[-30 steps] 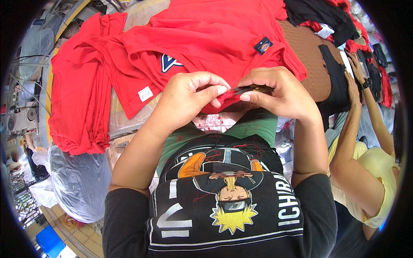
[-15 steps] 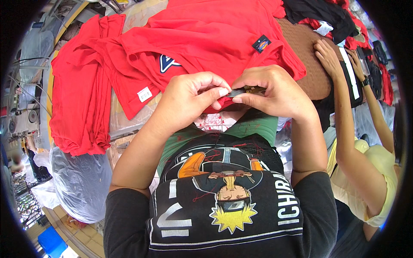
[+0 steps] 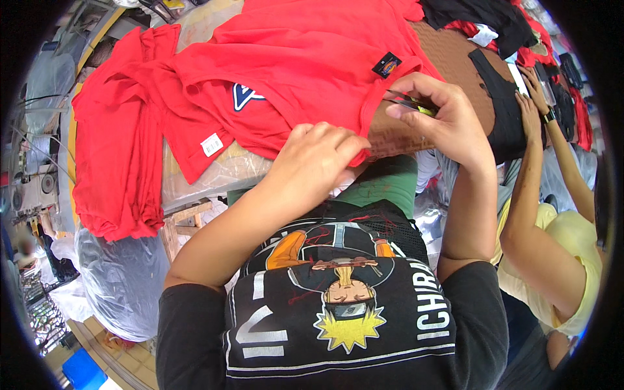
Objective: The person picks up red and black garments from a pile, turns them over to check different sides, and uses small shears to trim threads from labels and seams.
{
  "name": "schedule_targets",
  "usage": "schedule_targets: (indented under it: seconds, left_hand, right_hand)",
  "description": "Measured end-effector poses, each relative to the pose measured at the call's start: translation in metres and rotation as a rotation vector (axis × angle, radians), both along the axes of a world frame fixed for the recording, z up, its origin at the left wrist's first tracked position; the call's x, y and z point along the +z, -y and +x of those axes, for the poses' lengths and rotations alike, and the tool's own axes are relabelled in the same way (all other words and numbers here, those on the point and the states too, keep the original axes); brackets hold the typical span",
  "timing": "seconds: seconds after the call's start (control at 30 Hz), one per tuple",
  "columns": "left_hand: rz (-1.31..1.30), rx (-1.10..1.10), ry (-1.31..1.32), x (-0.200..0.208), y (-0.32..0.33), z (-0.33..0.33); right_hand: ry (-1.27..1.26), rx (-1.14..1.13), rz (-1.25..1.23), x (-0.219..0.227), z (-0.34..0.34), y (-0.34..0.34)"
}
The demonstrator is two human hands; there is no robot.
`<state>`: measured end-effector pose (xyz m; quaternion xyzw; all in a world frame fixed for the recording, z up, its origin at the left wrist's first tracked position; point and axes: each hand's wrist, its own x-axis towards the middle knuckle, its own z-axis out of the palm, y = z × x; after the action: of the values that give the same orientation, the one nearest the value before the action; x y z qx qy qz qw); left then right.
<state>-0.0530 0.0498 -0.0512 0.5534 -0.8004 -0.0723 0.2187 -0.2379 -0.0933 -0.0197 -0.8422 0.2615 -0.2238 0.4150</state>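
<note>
Red shirt (image 3: pixel 312 62) lies across bench (image 3: pixel 182 185), black label (image 3: pixel 385 65), patch (image 3: pixel 246 97) already on; what remains, cannot tell. Left hand (image 3: pixel 318 159) gathers shirt's near edge in curled fingers; right hand (image 3: pixel 448 120) grips dark snips (image 3: pixel 411 104) just beside shirt's right edge.

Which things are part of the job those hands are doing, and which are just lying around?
In the job:
- red cloth garment, gripped by the left hand
- small dark metal snips, in the right hand

Apparently lying about:
- crumpled black cloth
- clear plastic-wrapped bundle
- bright blue object
</note>
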Motion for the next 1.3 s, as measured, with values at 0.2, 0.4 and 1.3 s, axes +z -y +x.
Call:
schedule_targets:
  seconds: [0.2, 0.4, 1.3]
  left_hand:
    - [0.205, 0.288, -1.111, -0.003, 0.010, 0.035]
    - [0.389, 0.265, -1.314, 0.003, 0.001, 0.047]
    - [0.323, 0.317, -1.035, 0.034, -0.002, 0.032]
  right_hand:
    - [0.162, -0.014, 0.093, -0.022, 0.010, -0.007]
    - [0.305, 0.110, 0.028, -0.035, 0.044, -0.021]
    - [0.118, 0.075, -0.101, 0.001, 0.032, -0.032]
